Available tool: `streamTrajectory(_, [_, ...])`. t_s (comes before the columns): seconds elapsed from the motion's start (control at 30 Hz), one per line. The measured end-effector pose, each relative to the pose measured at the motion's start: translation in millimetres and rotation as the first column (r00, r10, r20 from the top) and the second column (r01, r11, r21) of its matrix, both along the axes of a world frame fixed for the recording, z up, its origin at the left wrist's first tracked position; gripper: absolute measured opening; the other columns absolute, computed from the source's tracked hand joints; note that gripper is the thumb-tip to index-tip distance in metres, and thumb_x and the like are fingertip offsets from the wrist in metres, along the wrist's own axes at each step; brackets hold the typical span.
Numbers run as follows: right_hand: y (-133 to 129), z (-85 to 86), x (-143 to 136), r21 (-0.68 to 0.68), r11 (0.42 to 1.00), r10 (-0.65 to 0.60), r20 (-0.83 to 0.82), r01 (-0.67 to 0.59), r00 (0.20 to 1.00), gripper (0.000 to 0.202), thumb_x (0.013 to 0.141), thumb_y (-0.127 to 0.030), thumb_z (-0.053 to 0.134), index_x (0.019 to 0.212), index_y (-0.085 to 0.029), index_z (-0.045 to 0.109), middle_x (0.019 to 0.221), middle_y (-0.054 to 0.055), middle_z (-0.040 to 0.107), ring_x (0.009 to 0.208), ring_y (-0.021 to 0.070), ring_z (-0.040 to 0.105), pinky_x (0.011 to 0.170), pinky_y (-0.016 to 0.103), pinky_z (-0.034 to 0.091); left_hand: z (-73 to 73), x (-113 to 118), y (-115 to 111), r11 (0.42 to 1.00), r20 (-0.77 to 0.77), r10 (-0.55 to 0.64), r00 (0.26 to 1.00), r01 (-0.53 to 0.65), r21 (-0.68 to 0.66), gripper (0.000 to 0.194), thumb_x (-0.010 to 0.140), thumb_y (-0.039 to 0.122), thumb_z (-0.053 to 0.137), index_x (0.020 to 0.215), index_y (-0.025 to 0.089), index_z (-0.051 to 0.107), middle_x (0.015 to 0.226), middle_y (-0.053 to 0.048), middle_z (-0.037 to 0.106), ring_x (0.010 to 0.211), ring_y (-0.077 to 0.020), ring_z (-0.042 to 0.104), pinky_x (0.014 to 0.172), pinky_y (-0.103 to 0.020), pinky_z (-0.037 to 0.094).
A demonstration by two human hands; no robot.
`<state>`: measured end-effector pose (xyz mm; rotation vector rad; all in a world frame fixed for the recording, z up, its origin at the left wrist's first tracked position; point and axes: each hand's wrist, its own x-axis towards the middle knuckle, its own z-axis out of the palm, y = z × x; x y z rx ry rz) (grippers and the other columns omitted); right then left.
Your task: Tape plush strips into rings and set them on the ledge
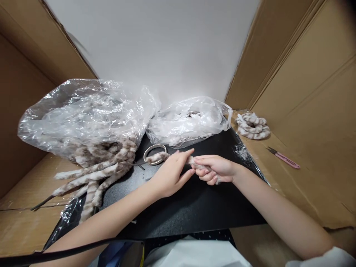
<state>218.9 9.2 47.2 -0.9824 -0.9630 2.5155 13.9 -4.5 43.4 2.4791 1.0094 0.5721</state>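
Note:
A fluffy brown-and-white fur tube [157, 158] runs crosswise through both of my hands, with a thin dark end sticking out at its left. My left hand [171, 174] lies over the middle of the tube, its index finger and thumb stretched toward the right; its other fingers are hidden beneath. My right hand [214, 168] is closed round the right part of the tube, thumb on top and fingers curled under. Just behind the tube's left end lies a pale ring-shaped roll [147, 148] on the black mat [194, 207].
On the left, a clear plastic bag [83, 111] spills several similar fur tubes [108, 172]. A white plastic bag [189, 122] sits at the back. To the right are stacked furry rings [253, 128] and pink thread snips [286, 159]. Cardboard walls [314, 81] stand on both sides.

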Motion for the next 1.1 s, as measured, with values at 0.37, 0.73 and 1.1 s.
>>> streamTrajectory(0.37, [-35,-5.5,57,0.109,0.958,-0.258,-0.073,0.265,0.963,0.039,0.080,-0.039,0.071,0.069,-0.020,0.038,0.053,-0.013,0.023,0.041,0.0008,0.006,0.035,0.013,0.008,-19.9,-28,12,0.981,-0.231,-0.037,0.972,0.079,0.175,0.034,0.100,0.030,0.028,0.074,0.020,0.046,0.064,0.000,0.054,0.057,-0.0155,0.050,0.054,-0.026,0.030])
streamTrajectory(0.73, [-48,3.2,125,0.100,0.812,-0.573,-0.042,0.575,0.818,0.038,0.076,-0.033,0.076,0.065,-0.019,0.043,0.054,-0.011,0.017,0.043,0.0021,0.004,0.039,0.019,0.008,-13.7,-76,23,0.983,-0.078,0.075,0.994,-0.086,-0.163,0.035,0.097,0.036,0.035,0.066,0.020,0.037,0.059,0.004,0.038,0.053,-0.0114,0.039,0.055,-0.025,0.028])
streamTrajectory(1.1, [-16,-0.1,66,0.289,0.903,-0.382,0.197,0.319,0.903,0.033,0.077,-0.047,0.070,0.081,-0.016,0.058,0.054,-0.008,0.042,0.038,0.0011,0.027,0.037,0.014,0.022,-23.3,-73,30,-0.006,0.219,0.622,0.751,0.285,-0.959,0.030,0.095,0.041,0.043,0.079,0.016,0.049,0.056,0.009,0.028,0.040,-0.0037,0.012,0.035,-0.015,0.012])
